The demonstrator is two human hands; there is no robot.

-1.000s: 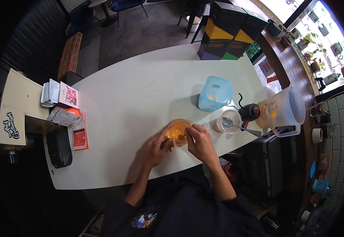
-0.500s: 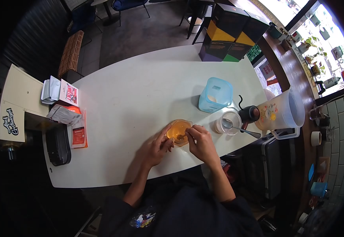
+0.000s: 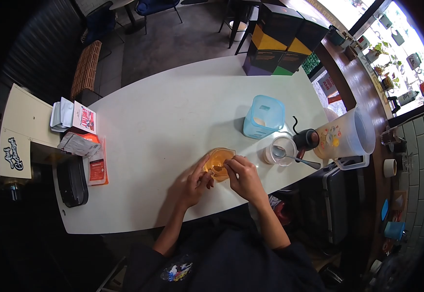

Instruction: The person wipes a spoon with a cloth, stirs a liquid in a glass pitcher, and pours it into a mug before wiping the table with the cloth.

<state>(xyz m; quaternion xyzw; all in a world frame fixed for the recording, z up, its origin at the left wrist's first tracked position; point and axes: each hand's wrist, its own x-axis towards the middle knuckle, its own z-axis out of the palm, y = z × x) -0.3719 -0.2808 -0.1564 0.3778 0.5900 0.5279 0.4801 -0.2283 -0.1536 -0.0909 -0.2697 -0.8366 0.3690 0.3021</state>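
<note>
A clear glass cup [image 3: 220, 156] of amber liquid stands on the white table near its front edge. My left hand [image 3: 193, 186] is curled against the cup's left and near side, holding it. My right hand [image 3: 243, 179] pinches a thin spoon over the cup's right rim. The spoon's lower end [image 3: 218, 168] shows in the liquid, and most of its handle is hidden by my fingers.
To the right are a blue plastic container [image 3: 264, 117], a clear tub [image 3: 280, 151] with a metal spoon in it, a black gooseneck kettle [image 3: 308, 139] and a large plastic pitcher [image 3: 341, 134]. Dark boxes [image 3: 275, 41] stand at the back; packets [image 3: 97, 165] lie left.
The spoon's end has shifted slightly left within the liquid, and my right hand has moved a little to the left. My left hand stays on the cup.
</note>
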